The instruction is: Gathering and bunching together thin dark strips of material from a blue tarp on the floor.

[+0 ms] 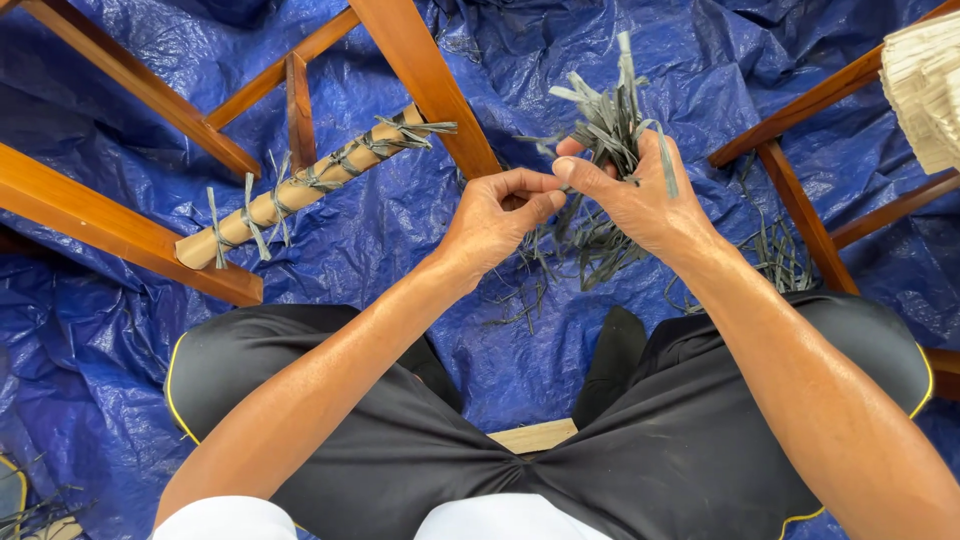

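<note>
Far left: warm-brown wooden chair-frame rails [110,225] on a crinkled blue plastic tarp [150,380], w/ a pale tan round wooden rung [300,187] lashed by grey flat fibre ties, lying diagonally, well apart from both hands. Centre: left hand [495,215], fingers curled in, thumb & forefinger pinching what looks like one thin strip (too small to tell for sure). Just right, touching it: right hand [640,195] clenched round a bundle of grey-green flat fibre strips [608,120]. Bundle's long axis runs roughly upright, tips fanning above the fist, tails hanging below; it sits right of the left fingertips, so right hand is nearer. Loose strips [775,255] litter the tarp further right.
</note>
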